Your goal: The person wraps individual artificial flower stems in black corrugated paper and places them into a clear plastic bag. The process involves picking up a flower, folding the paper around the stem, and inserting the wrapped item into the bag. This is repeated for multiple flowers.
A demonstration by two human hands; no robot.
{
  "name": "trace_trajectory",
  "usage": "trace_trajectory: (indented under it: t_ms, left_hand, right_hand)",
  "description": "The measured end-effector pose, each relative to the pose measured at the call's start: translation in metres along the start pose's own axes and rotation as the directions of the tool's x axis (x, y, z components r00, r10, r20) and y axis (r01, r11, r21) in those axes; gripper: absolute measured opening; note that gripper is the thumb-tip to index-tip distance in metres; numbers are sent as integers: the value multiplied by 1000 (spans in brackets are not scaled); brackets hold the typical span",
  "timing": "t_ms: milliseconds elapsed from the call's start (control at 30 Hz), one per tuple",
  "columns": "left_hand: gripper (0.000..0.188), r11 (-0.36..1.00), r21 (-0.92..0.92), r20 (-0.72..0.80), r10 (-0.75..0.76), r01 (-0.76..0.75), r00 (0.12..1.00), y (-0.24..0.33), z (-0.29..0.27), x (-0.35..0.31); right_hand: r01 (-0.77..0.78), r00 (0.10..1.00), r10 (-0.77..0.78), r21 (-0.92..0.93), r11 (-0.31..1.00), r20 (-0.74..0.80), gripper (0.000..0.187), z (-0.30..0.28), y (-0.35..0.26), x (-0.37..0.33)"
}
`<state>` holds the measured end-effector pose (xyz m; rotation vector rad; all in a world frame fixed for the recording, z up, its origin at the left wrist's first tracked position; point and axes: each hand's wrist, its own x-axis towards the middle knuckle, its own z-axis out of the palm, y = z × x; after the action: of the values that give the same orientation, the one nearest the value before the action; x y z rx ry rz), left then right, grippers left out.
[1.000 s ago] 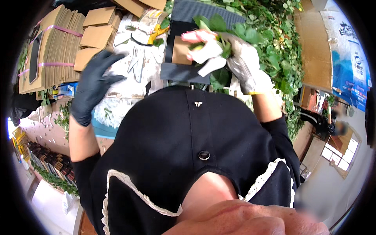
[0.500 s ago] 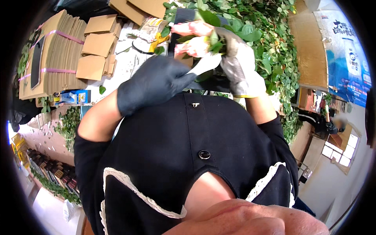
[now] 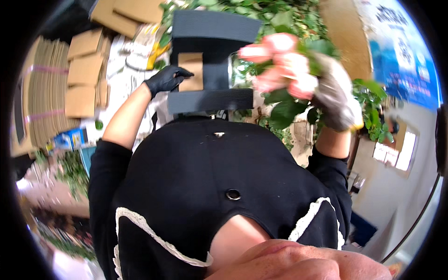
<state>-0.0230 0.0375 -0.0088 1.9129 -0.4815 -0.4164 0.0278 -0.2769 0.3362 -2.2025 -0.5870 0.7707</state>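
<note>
My left hand (image 3: 164,79), in a black glove, pinches the left edge of a small brown cardboard piece (image 3: 190,84). That cardboard lies in a black ribbed holder (image 3: 217,25) with a raised band at its far side and another at its near side. To the right, my right hand (image 3: 337,93) wears a greyish-white glove and grips several pink roses (image 3: 280,63) by their stems. The rose heads point left, toward the holder, and their green leaves hang below. Motion smears the roses and the right glove, so its fingers are partly hidden.
Bundled cardboard sheets (image 3: 49,84) stand at the left, beside smaller cardboard stacks (image 3: 84,77). More cardboard (image 3: 135,11) lies at the far left. Cut green foliage (image 3: 298,16) covers the far side. A blue printed sheet (image 3: 403,56) hangs at the right.
My right hand has swung right with the roses, away from my left hand. My left hand has let go of a white wrap near the blooms and moved left to the cardboard piece.
</note>
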Motion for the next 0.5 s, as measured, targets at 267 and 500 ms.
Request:
trace_trajectory:
  t_ms: [267,500]
  left_hand:
    - [80,872,-489,-12,-26,16,1000,-7,19,-4]
    - [38,999,-40,-216,22,-31,976,6,36,-18]
  right_hand:
    - [162,974,-57,-496,853,220,41,140,186,140]
    - [168,936,-14,-411,896,351,31,115,162,150]
